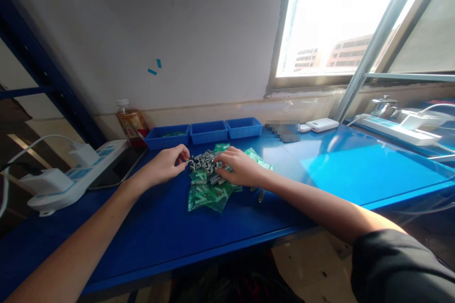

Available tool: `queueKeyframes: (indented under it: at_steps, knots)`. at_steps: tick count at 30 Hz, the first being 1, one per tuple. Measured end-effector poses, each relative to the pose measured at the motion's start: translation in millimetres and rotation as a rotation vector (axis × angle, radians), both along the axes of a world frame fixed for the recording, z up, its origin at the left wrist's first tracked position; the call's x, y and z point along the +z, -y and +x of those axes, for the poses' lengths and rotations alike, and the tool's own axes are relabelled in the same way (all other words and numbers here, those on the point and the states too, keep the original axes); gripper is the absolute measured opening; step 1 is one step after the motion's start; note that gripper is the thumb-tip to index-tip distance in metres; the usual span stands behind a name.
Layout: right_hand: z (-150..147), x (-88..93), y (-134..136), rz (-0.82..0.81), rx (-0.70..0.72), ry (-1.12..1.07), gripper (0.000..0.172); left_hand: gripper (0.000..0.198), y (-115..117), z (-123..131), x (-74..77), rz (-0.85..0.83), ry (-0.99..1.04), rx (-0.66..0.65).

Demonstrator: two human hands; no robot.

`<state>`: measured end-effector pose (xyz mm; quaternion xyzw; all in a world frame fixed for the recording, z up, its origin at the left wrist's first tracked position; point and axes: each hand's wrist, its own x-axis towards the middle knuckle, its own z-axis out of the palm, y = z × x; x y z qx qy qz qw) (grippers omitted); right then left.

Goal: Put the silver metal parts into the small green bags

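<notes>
A heap of small grey metal parts (204,161) lies on the blue table, mixed with green plastic bags (209,196) that hold light-coloured pieces. My left hand (167,164) is at the heap's left edge, thumb and forefinger pinched together on something too small to make out. Over the right side of the heap reaches my right hand (240,166), its fingers bent downward and the thumb apart from them. Those fingertips touch or hover just above the parts; I cannot tell which. A loose metal piece (261,195) sits below my right wrist.
Behind the heap stand three blue bins (209,132), the left one with green bags inside. A bottle (131,120), a phone (119,166) and a power strip (83,173) are at left. A white device (322,125) and another power strip (398,130) are at right.
</notes>
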<state>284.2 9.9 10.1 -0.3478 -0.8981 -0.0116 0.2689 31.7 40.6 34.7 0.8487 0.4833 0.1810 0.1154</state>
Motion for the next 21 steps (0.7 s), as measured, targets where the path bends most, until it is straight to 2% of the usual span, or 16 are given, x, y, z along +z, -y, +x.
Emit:
queueKeyframes:
  at_steps: [3, 8, 11, 15, 21]
  knots:
    - [-2, -1.2, 1, 0.062, 0.022, -0.030, 0.025, 0.019, 16, 17, 4.8, -0.079, 0.210, -0.100]
    - [-4, -3.1, 4, 0.217, 0.075, -0.099, 0.014, 0.021, 36, 43, 0.2, -0.215, 0.471, -0.243]
    - [-3, -2.6, 6, 0.312, 0.074, -0.134, 0.011, 0.023, 39, 47, -0.5, -0.273, 0.562, -0.251]
    - [-4, -3.1, 6, 0.387, 0.097, -0.119, 0.013, 0.023, 39, 46, 0.5, -0.284, 0.586, -0.234]
    - [-7, -5.7, 6, 0.365, 0.043, -0.173, 0.013, 0.022, 41, 50, -0.5, -0.263, 0.616, -0.188]
